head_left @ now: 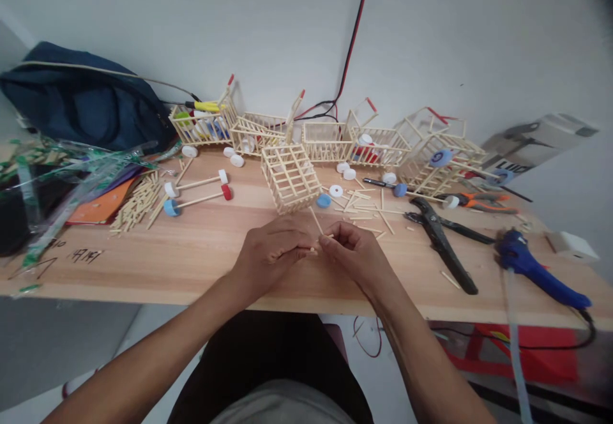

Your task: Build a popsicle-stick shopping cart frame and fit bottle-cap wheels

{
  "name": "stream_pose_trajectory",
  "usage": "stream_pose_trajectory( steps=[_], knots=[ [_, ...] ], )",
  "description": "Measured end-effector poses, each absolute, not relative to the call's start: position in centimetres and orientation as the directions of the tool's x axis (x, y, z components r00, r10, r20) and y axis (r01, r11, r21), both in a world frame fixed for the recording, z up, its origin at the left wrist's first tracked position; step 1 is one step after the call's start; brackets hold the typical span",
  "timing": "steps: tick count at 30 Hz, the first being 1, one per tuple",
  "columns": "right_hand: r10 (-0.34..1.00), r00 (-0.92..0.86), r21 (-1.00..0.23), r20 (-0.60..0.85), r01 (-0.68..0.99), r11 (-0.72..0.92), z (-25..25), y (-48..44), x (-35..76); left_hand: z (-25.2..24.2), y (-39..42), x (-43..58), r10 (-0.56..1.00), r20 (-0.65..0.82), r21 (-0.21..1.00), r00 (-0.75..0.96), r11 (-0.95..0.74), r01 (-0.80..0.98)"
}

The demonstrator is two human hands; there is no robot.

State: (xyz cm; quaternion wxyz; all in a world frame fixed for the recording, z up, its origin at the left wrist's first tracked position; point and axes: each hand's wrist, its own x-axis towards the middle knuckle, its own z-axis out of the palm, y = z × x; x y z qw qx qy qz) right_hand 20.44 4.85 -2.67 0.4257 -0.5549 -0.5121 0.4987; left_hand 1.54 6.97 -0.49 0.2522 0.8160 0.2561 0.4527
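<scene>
Near the table's front edge my left hand (272,251) is closed in a pinch, a pale stick end showing at its fingertips. Close beside it, my right hand (353,253) pinches a thin wooden stick (316,221) that slants up toward a small stick-built basket (291,178). Whether that stick joins the basket I cannot make out. The basket is tilted, its slatted grid facing me, just beyond my hands. To its right lie a blue bottle cap (324,200) and a white wheel (336,191) with a hole.
Miniature stick carts (383,146) line the wall. Wheeled axles (201,200) and a stick pile (138,204) lie left, by a blue bag (90,101). At right are black cutters (443,245), orange-handled pliers (483,202), a blue glue gun (541,274) and loose sticks (357,204).
</scene>
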Motion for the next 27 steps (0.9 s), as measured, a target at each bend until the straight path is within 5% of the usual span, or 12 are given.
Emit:
stream_pose_trajectory(
  steps=[11, 21, 27],
  knots=[
    [0.998, 0.013, -0.985, -0.064, 0.158, -0.065, -2.54, 4.51, 20.33, -1.16, 6.95, 1.4, 0.322, 0.754, 0.359, 0.573, -0.932, 0.051],
    [0.999, 0.044, -0.972, 0.009, 0.236, -0.001, -2.68, 4.33, 20.28, -0.59, 6.78, 1.5, 0.414, 0.735, 0.464, 0.537, -0.885, 0.047],
    [0.999, 0.037, -0.975, 0.012, 0.221, 0.003, -2.78, 4.41, 20.36, -0.49, 6.62, 1.48, 0.335, 0.749, 0.384, 0.572, -0.923, 0.038]
  ],
)
